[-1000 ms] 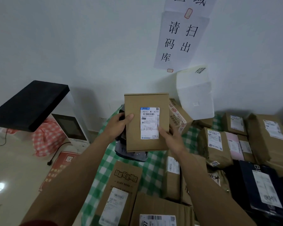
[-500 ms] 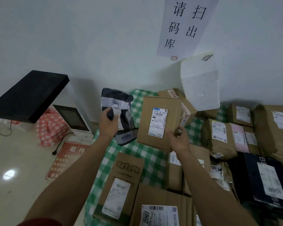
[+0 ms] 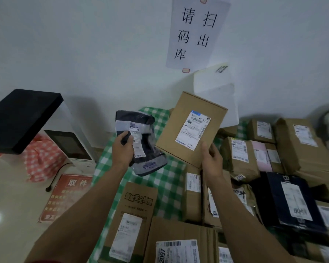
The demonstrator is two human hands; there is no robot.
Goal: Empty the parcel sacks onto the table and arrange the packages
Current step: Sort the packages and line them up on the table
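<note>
Fingers (image 3: 125,136) of the left hand (image 3: 123,149) curl round a poly bag (image 3: 143,130) — soft, light, best gripped mid-body; right hand (image 3: 211,161) pinches the lower corner of a stiff cardboard box (image 3: 188,128), both above the far edge of the table (image 3: 171,180).

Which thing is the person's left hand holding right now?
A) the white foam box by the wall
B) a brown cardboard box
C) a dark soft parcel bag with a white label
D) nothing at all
C: the left hand grips the dark soft parcel bag above the checked cloth, while the right hand holds the brown cardboard box by its lower edge.
</note>
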